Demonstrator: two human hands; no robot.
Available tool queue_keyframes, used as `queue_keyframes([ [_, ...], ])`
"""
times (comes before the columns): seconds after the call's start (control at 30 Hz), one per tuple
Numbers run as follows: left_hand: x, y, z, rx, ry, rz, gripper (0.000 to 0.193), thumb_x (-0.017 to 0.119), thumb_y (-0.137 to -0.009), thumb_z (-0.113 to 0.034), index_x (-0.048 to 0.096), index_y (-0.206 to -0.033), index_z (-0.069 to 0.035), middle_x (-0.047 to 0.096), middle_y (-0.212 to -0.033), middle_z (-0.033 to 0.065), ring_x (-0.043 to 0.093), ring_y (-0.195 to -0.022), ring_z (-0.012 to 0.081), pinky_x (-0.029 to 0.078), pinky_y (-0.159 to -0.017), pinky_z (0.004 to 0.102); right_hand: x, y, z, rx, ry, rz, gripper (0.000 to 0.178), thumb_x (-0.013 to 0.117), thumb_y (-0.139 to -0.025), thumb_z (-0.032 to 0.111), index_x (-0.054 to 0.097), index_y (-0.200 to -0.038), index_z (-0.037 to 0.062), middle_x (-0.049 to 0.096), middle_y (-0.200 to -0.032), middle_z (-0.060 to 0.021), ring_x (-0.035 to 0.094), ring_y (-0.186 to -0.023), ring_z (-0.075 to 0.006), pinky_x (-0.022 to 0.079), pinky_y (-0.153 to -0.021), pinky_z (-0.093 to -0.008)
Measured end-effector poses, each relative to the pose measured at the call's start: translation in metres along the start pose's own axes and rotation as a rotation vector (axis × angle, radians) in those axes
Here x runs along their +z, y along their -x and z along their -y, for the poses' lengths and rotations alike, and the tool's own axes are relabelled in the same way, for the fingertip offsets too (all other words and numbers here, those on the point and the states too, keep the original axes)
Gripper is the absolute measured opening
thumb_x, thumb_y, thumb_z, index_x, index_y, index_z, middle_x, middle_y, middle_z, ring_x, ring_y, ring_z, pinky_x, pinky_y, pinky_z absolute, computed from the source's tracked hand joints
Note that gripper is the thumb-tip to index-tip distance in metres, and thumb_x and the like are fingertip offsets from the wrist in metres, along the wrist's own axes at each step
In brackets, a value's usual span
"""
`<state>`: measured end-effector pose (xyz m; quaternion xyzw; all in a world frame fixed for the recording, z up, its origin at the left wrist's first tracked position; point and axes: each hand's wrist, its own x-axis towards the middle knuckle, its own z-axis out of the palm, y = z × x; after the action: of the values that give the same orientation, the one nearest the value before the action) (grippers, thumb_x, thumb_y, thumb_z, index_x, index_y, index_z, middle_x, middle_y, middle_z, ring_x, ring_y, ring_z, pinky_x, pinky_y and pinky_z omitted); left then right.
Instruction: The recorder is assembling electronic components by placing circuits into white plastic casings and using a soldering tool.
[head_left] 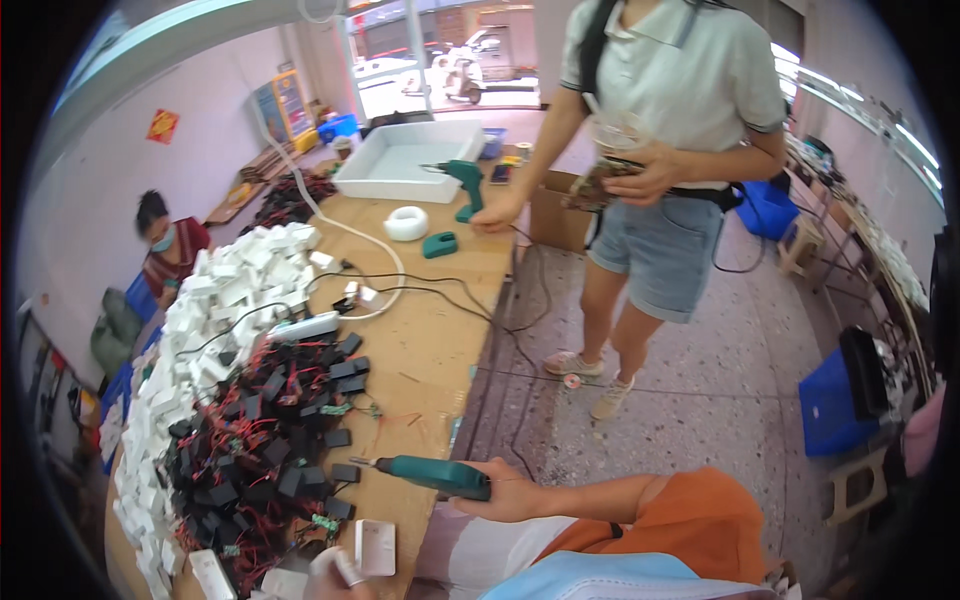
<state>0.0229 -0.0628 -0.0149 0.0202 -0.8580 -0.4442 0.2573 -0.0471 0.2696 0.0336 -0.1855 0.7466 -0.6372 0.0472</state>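
My right hand (505, 492) is wrapped round a green cordless screwdriver (430, 474), held level by the table's near edge with its bit pointing left. At the lower edge, my left hand (335, 578) is smeared by motion, close to a white plastic housing (375, 547) that lies open side up. Its fingers are too blurred to tell their grip. Just beyond both hands lies a heap of black boxes with red wires (270, 420) and small green circuit boards. More white housings (210, 577) lie beside my left hand.
White plastic parts (240, 275) are piled along the table's left side. A white tray (410, 165), tape roll (406, 223), green battery pack (440, 244) and second screwdriver (463, 185) stand farther back. A standing person (660, 130) touches the table; another sits left (172, 250). Cables cross the tabletop.
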Motion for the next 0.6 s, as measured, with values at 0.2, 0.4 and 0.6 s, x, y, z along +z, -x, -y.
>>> queue_keyframes([
  [0.2, 0.065, 0.023, -0.035, -0.168, -0.254, -0.117, 0.017, 0.071, -0.093, -0.016, 0.067, -0.104, -0.005, 0.064, -0.089, 0.0108, 0.061, -0.077, 0.0146, 0.050, -0.068, 0.0322, -0.001, 0.004, -0.004, -0.011, -0.066, -0.028, 0.040, 0.071, -0.088, 0.016, 0.062, -0.125, 0.0054, 0.064, -0.074, -0.0041, 0.058, -0.067, -0.0083, 0.049, -0.063, -0.0297],
  [0.4, 0.104, 0.025, -0.058, -0.034, -0.288, -0.476, 0.025, 0.066, -0.094, -0.023, 0.066, -0.113, -0.006, 0.063, -0.115, 0.0171, 0.060, -0.107, 0.0303, 0.050, -0.090, 0.0453, -0.010, 0.008, 0.003, 0.020, 0.005, -0.067, 0.039, 0.070, -0.089, 0.016, 0.062, -0.124, 0.0041, 0.064, -0.075, -0.0057, 0.056, -0.069, -0.0095, 0.048, -0.065, -0.0296],
  [0.6, 0.096, 0.019, -0.070, 0.152, -0.646, -0.395, 0.020, 0.063, -0.096, -0.028, 0.073, -0.100, -0.012, 0.066, -0.128, 0.0086, 0.061, -0.118, 0.0297, 0.048, -0.093, 0.0484, -0.006, 0.008, -0.005, -0.071, -0.073, -0.080, 0.040, 0.073, -0.090, 0.022, 0.063, -0.125, 0.0057, 0.063, -0.070, -0.0040, 0.056, -0.064, -0.0093, 0.047, -0.062, -0.0307],
])
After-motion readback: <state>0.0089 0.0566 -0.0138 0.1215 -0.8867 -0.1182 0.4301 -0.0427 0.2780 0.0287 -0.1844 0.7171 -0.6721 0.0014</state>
